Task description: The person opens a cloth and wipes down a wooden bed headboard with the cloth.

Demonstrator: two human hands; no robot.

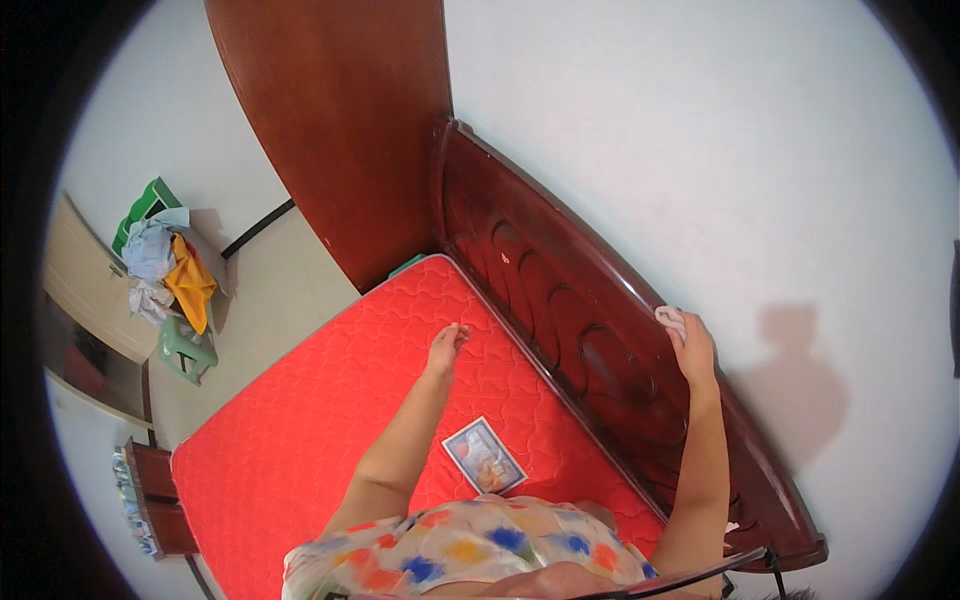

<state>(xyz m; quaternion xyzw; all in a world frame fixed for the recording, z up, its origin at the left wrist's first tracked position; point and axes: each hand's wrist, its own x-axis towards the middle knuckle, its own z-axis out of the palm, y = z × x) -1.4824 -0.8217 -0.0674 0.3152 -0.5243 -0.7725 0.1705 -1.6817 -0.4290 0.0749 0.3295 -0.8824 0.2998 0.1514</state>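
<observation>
Right hand: The right hand (696,350) extends toward the top rail of the glossy dark red-brown carved wooden headboard (545,270). Its fingers are clamped on a small bunched white cloth (669,320). The cloth is located at the upper edge of the rail and appears to touch it. The bunched form probably gives the fingers a thick pad to grip and places fabric between the fingertips and the varnished wood. The arm is nearly straight, presumably because the rail lies well away from the torso.

Left hand: The left hand (444,350) is out over the red quilted mattress with grey edging (300,440). Its fingers are curled close together; whether they enclose anything cannot be told. Contact with the mattress cannot be confirmed either. The outstretched arm likely serves as a counterbalance to the reach on the right.

Surroundings: A flat rectangular card printed with a picture (484,456) lies on the mattress between the two forearms, near the torso and apart from both hands. The mattress borders the headboard, which suits a bed layout. A tall brown wooden panel (340,130) stands at the headboard's far end. Across the floor, an orange-yellow garment (190,285) hangs from a heap of clothes, above a pale green plastic stool (190,352).
</observation>
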